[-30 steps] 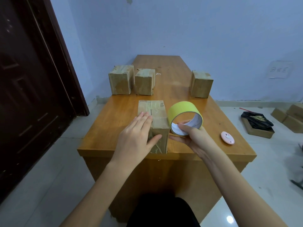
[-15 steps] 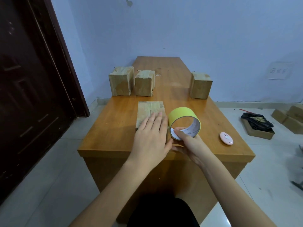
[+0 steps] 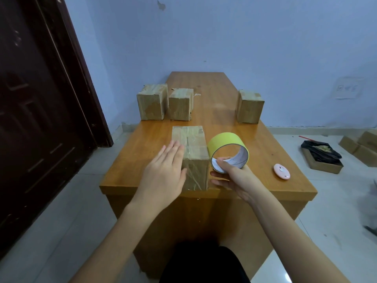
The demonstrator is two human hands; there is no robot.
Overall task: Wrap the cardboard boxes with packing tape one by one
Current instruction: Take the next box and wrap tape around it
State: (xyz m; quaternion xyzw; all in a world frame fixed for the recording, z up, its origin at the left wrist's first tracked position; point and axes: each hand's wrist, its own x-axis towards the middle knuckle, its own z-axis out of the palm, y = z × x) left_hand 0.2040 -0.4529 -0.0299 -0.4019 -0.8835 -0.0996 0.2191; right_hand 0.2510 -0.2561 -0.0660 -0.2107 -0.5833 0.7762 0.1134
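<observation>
A taped cardboard box [image 3: 193,146] sits at the near edge of the wooden desk [image 3: 240,131]. My left hand [image 3: 166,170] lies flat with straight fingers against the box's left side and top edge. Just right of the box, my right hand [image 3: 232,176] grips a yellow roll of packing tape [image 3: 226,147], thumb inside the core, the roll touching the box's right side. Three more cardboard boxes stand farther back: two at the left [image 3: 152,102] [image 3: 181,104] and one at the right [image 3: 250,106].
A small pink oval object [image 3: 281,170] lies on the desk to the right. A dark door [image 3: 40,99] is at the left. On the floor at right are a tray with a black bag [image 3: 320,155] and more boxes [image 3: 361,147].
My left hand slid from the top of the near box to its left side. The tape roll stayed beside the box in my right hand.
</observation>
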